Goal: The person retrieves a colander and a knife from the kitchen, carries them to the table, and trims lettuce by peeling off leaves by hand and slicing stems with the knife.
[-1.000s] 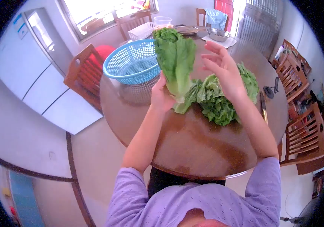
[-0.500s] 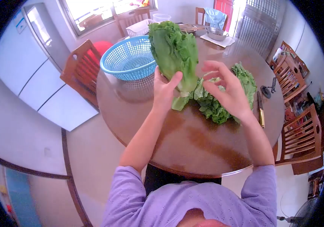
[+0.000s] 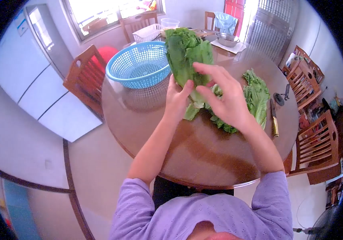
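Note:
A head of green lettuce (image 3: 185,56) stands upright above the table, its base gripped in my left hand (image 3: 178,99) with the thumb across the pale stem. My right hand (image 3: 228,96) is at the lettuce's right side, thumb and fingers apart, fingertips overlapping the leaves. Beneath and behind my right hand lie loose lettuce leaves (image 3: 228,127), partly hidden by it. More lettuce (image 3: 258,94) rests on the table to their right.
A blue plastic basket (image 3: 137,82) stands on the round wooden table (image 3: 203,160) at left. A knife (image 3: 274,120) and a black stand-like object (image 3: 279,99) are at right. Farther back are a metal bowl (image 3: 227,40) and a white basket (image 3: 147,33). Wooden chairs (image 3: 85,76) surround the table.
My right hand has moved left and in against the lettuce. My left hand and the lettuce have shifted slightly right and lower in view.

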